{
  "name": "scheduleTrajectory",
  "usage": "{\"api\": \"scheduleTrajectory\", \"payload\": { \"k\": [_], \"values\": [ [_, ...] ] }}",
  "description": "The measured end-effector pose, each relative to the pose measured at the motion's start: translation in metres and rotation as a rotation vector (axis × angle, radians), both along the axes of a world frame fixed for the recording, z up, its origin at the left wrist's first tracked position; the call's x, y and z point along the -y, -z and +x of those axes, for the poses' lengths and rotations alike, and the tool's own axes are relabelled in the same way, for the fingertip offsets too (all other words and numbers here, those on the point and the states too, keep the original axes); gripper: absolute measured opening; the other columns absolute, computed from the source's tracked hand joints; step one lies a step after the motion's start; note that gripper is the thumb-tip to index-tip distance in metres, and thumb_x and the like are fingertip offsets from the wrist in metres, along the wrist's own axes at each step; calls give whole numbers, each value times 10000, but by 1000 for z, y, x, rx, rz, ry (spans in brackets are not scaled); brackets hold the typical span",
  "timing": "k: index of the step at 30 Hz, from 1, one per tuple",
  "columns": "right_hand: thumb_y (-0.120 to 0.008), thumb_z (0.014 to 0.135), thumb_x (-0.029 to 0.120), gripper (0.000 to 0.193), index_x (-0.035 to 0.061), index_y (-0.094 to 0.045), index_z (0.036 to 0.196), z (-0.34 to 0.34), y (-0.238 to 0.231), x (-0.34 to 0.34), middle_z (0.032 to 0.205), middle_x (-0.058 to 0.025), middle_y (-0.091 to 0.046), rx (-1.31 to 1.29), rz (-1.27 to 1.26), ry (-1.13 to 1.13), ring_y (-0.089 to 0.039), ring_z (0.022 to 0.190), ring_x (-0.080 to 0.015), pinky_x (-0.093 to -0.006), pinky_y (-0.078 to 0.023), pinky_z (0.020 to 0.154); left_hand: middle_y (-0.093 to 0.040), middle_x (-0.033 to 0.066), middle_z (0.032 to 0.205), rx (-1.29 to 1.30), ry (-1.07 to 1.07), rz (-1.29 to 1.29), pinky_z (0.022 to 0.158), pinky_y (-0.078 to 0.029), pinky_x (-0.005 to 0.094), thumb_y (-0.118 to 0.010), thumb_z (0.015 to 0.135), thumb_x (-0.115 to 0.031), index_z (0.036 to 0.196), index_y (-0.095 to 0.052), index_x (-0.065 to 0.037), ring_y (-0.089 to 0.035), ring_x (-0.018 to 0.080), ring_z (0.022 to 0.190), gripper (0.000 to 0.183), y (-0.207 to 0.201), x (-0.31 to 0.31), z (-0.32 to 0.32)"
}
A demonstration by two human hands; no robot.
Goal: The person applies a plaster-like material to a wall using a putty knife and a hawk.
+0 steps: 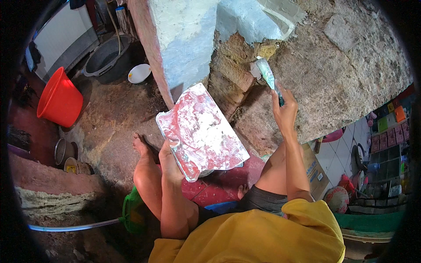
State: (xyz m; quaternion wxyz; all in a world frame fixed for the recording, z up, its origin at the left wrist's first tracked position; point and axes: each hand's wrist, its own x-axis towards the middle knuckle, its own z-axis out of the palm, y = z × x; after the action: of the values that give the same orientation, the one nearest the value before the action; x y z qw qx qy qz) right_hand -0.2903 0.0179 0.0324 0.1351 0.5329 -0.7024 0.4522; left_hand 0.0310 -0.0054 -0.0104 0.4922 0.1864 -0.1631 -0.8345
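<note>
Gripping the putty knife [266,74] in the curled right hand [287,109], aiming its length up-left toward the rough masonry [318,72]; pinching the smeared board [204,131] at its edge in the left hand [169,162], down-left of the knife.

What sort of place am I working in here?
Probably a home under repair, perhaps its wash area: a red bucket and black tub are on the rough floor, and the right hand holds a putty knife near partly bare, crumbling masonry.
</note>
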Motion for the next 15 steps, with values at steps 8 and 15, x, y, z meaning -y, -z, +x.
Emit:
{"api": "scheduleTrajectory", "payload": {
  "k": [8, 15],
  "values": [
    [-602, 874, 159, 288, 56, -632, 1142, -2, -1, -8, 859, -214, -621, -19, 17, 8, -612, 728, -311, -362, -479, 650, -588, 154, 1137, -61, 16, 16, 918, -469, 418, -511, 766, -138, 1223, -472, 29, -593, 289, 1014, 488, 6, 2, 2],
    [-608, 870, 157, 298, 64, -627, 1152, -2, -7, -5, 790, -193, -587, -8, 40, -6, -560, 632, -282, -359, -455, 600, -589, 156, 1133, -94, 38, 24, 919, -470, 419, -512, 774, -138, 1217, -476, 30, -594, 288, 1018, 476, 4, 3, 0]
  ]
}}
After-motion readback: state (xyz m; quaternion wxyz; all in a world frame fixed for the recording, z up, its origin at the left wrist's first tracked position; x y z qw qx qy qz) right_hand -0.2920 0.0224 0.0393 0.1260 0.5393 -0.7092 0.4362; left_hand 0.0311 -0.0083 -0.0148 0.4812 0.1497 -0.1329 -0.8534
